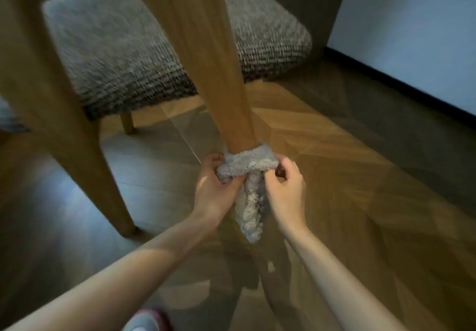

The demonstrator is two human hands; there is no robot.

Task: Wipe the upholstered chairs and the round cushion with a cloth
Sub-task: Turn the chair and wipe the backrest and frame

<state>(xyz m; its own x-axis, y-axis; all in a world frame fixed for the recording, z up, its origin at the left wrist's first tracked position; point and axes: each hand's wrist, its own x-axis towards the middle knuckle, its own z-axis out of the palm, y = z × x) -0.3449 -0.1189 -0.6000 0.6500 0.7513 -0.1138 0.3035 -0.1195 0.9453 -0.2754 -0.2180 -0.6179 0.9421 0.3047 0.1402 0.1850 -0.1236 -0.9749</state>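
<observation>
Herringbone wood floor (347,201) fills the near ground, and the tip of a shoe (146,320) shows at the bottom edge. Both forearms reach forward over it to the foot of a wooden leg (203,54); I cannot tell whether it belongs to a chair or to a bench. The fluffy grey cloth (247,165) is wrapped as a band around that foot, just above the floor, and its loose tail hangs back toward the camera between the two hands. The left hand (213,183) has its fingers curled round the bunched left end of the cloth. The right hand (286,189) pinches the right end between thumb and fingers, so each grip is closed on fabric, one on either side of the leg and about equally near it. The leg's long axis rises from the grip up and away, leaning toward the left of the view, so any stroke with the band would likely run along that line. Beyond and above the hands, behind the leg, lies the woven chair seat (116,54), still out of reach of the cloth. A second, thicker wooden leg (51,124) stands at the left, and farthest off a pale wall (412,34) runs above a dark skirting board (386,78). No brand, label or writing can be read anywhere.
</observation>
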